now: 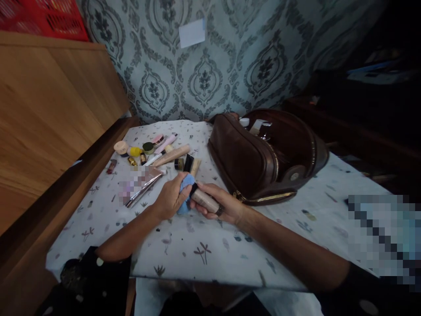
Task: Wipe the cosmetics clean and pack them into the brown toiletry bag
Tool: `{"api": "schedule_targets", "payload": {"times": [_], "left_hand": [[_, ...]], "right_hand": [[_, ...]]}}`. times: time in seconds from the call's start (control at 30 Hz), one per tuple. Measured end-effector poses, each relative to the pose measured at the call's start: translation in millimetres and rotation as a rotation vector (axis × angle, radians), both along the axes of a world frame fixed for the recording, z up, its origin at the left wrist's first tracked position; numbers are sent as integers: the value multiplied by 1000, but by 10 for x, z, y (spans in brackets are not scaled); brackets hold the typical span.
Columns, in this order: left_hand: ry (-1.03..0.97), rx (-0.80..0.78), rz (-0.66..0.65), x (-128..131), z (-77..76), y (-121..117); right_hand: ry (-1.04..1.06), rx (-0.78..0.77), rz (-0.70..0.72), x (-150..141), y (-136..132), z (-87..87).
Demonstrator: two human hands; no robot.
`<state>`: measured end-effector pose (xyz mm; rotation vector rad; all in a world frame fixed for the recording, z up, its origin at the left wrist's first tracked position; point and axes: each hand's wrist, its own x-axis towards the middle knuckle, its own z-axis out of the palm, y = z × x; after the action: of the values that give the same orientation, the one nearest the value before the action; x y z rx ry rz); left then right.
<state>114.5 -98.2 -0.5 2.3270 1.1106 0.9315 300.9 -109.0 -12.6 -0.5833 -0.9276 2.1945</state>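
Between my two hands, above the middle of the table, is a beige foundation bottle (pixel 206 201) with a black cap. My right hand (pixel 226 204) is closed around the bottle's body. A blue cloth (pixel 184 207) is gripped in my left hand (pixel 171 196), pressed against the cap end. Just beyond my hands lie a small dark jar (pixel 179 164) and a beige tube (pixel 195 166). To the left of my left hand rests a shiny pinkish tube (pixel 144 186), partly blurred out.
An open brown leather bag (pixel 243 153) with bottles inside stands back right. Several cosmetics, including a yellow item (pixel 135 151) and a green-lidded jar (pixel 148 147), lie back left on the patterned tablecloth (pixel 184 245). Wooden furniture (pixel 59 87) borders the left side; a patterned wall (pixel 204 79) is behind.
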Motion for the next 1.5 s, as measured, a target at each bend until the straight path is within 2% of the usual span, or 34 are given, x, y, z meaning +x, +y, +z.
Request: {"api": "schedule_targets", "payload": {"times": [0.2,0.37,0.5,0.63,0.7,0.77,0.83,0.97,1.07,1.13,1.3,1.4,1.5], "left_hand": [[68,12,23,2,-17,2],[-47,-4,-1,-17,-32,12],[-138,-49,0,-21,-57,-16],[-289,-98,88,7,-78,-30],[-368,-111,172,29,-81,-8],[-411,-151,199,46,-81,30],[-418,-244,125,49,-78,62],[-359,-481,-119,36,-50,39],[-308,-537,-229,71,-8,-39],[-250,-538,-207,128,15,-87],[-187,-451,-37,264,17,-152],[-181,-403,-51,299,48,-172],[-188,-424,-168,344,201,-175]], "right_hand": [[11,-14,39,-25,17,-54],[-37,59,-4,-47,-2,-21],[-46,49,-37,-62,-14,-11],[-25,105,-41,-41,15,-34],[-19,150,-73,-5,25,-14],[-24,215,-126,44,24,41],[-26,293,-188,95,20,118],[13,418,-339,163,14,251],[8,440,-428,154,0,279],[0,447,-448,123,-20,273],[-114,500,-458,99,-89,309],[-258,607,-468,217,-138,436],[-356,714,-403,449,-198,673]]}}
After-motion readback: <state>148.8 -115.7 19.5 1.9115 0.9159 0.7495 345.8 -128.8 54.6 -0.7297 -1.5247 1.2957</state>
